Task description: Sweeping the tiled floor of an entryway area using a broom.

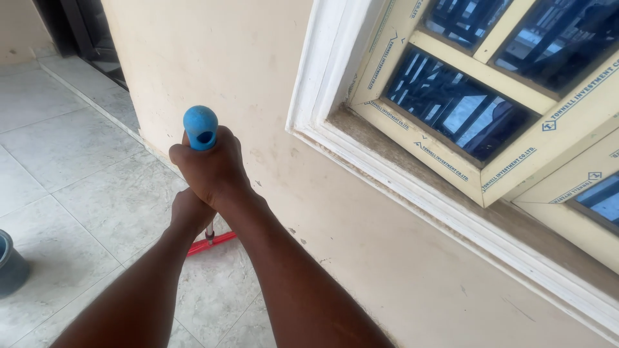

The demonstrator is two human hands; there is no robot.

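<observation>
Fingers (193, 154) of right hand (213, 171) clamped just under blue rounded plastic handle cap (200, 127), left hand (190, 211) wrapped lower on thin metal pole (209, 232), red floor-wiper head (211, 243) below cap on pale tiled floor (77, 174); likely risk: head scuffing nearby cream wall (258, 84), or slipping on possibly wet tiles.

Two hands, the left hand (189, 209) and the right hand (213, 169), grip one floor squeegee (205, 193). One grey bucket (9, 264) stands on the tiled floor (77, 174). One window (490, 96) shows.

Cream protective film (445, 151) with blue print covers window frame bars, upper right.
</observation>
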